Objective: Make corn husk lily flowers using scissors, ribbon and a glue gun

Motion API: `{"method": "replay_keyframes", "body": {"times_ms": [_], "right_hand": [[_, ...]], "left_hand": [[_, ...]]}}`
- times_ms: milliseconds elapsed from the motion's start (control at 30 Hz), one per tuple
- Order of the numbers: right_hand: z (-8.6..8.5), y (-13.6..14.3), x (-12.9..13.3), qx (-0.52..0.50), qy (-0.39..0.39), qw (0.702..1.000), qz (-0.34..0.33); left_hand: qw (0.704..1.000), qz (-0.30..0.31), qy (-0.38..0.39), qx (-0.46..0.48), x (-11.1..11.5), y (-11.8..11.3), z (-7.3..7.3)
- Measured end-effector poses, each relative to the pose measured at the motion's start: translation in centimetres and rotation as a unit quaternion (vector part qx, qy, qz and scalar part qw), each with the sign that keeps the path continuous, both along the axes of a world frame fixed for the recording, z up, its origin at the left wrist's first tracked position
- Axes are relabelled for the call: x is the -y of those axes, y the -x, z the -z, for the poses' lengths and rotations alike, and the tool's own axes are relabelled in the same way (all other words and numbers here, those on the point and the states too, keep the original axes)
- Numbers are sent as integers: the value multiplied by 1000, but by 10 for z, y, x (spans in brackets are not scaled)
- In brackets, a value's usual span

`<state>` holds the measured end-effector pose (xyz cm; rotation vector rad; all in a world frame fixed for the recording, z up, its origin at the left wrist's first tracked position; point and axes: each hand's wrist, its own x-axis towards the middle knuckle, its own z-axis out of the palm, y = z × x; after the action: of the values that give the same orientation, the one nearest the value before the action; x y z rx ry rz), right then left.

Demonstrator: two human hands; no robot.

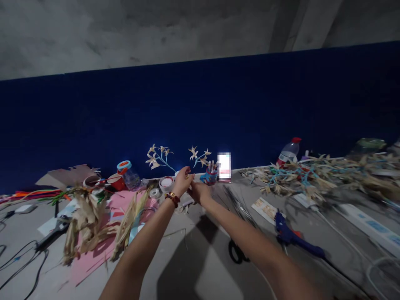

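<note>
Left hand (183, 181) and right hand (199, 192) meet near the surface's (175, 246) back edge, fingers curled, hold unclear; flowers (153, 161) rise beyond, scissors (230, 254) sit beside the right forearm (240, 229).

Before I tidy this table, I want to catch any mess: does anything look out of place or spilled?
Yes, the pale, husk-like strips left of the left hand look messy: they lie in a loose heap, partly over the pink paper. I see no clear spill.

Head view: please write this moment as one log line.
left hand: near flower stem; right hand: beside left hand; grip: unclear; glue gun: on table
</note>
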<state>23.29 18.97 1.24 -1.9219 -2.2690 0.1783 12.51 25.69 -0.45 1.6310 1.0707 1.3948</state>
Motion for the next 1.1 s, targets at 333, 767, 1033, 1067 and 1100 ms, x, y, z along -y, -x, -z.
{"method": "replay_keyframes", "body": {"times_ms": [333,767,1033,1067,1100], "right_hand": [[-2,-64,69,-80,15,995,-61],[56,-61,173,-284,73,952,-86],[46,-33,171,-486,-12,874,-25],[43,-30,171,-520,-18,854,-20],[40,-26,172,-543,-18,839,-19]], "left_hand": [[974,44,-2,-220,128,87,-12],[873,-9,-34,-487,180,71,49],[887,-31,-128,-443,208,60,19],[896,-36,-152,-416,214,57,16],[904,-39,-173,-389,219,54,13]]}}
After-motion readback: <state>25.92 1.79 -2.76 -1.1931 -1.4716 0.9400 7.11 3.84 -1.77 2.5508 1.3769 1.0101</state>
